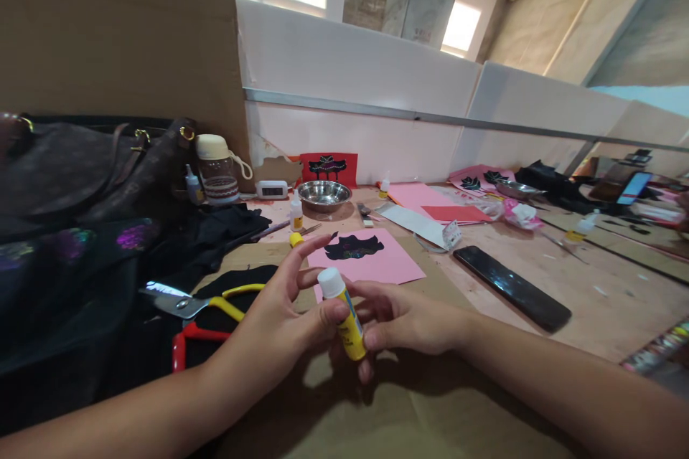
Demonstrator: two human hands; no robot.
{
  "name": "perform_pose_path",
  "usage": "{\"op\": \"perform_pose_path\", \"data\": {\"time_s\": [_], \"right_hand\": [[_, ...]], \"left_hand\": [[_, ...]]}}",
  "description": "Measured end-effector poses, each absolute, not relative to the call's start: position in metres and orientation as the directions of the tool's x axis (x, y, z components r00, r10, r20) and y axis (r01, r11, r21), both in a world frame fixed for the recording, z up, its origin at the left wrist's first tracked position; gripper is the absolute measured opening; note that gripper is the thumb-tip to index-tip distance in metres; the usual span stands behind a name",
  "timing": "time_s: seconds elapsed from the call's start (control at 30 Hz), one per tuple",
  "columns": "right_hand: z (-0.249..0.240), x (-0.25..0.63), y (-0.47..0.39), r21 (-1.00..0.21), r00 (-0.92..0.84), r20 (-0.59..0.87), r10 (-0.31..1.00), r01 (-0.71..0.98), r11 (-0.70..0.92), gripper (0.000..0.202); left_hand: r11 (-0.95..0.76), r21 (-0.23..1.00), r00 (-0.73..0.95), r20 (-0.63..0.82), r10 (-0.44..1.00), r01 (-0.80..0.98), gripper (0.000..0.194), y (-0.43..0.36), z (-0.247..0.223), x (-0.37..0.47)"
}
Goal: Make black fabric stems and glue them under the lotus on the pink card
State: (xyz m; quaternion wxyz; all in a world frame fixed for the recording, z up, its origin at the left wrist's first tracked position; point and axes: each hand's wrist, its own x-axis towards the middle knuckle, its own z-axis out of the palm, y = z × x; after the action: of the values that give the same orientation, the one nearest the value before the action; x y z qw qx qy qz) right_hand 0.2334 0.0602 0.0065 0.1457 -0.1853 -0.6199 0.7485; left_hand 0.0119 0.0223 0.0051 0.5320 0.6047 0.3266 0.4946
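A yellow glue stick [351, 333] with a white cap on its upper end is tilted between my two hands, above the cardboard at the front. The thumb of my left hand [298, 305] presses on its side just under the cap. My right hand [403, 315] pinches the lower part, with some fingers hidden behind the tube. Beyond the hands, a pink sheet [402, 269] lies flat with a black cut-out shape [355, 247] on it. To the left are scissors [188, 307] with one yellow and one red handle, their blades apart on black cloth.
A steel bowl [324, 195], small glue bottle [296, 213] and lidded drink bottle [218, 171] stand farther back. A phone [511, 287] lies to the right. Handbag [80, 165] and black cloth [69, 287] crowd the left. A red card [344, 171] leans on the partition.
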Motion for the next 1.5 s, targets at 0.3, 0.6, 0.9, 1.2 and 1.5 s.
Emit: {"op": "perform_pose_path", "data": {"time_s": [0.3, 0.6, 0.9, 1.2, 1.5], "right_hand": [[0.006, 0.229, 0.057, -0.998, -0.857, -0.031, 0.514, 0.000, -0.060, 0.062], [0.002, 0.231, 0.060, -0.995, -0.818, -0.092, 0.568, 0.056, -0.081, 0.059], [0.005, 0.238, 0.065, -0.983, -0.901, -0.084, 0.425, 0.006, -0.182, 0.056], [0.006, 0.230, 0.055, -0.997, -0.777, -0.034, 0.629, 0.074, 0.036, 0.055], [0.008, 0.233, 0.056, -0.994, -0.818, -0.105, 0.566, 0.078, -0.072, 0.049]], "left_hand": [[-0.245, 0.965, 0.293, 0.261, 0.920, -0.090, 0.075, 0.023, 0.006, 0.010], [-0.231, 0.971, 0.290, 0.240, 0.926, -0.065, 0.079, 0.020, 0.008, 0.015], [-0.242, 0.970, 0.283, 0.243, 0.928, -0.039, 0.075, 0.019, 0.010, 0.014], [-0.293, 0.956, 0.276, 0.278, 0.920, 0.014, 0.072, 0.015, 0.012, 0.012], [-0.265, 0.964, 0.259, 0.254, 0.932, 0.009, 0.072, 0.016, 0.011, 0.015]]}}
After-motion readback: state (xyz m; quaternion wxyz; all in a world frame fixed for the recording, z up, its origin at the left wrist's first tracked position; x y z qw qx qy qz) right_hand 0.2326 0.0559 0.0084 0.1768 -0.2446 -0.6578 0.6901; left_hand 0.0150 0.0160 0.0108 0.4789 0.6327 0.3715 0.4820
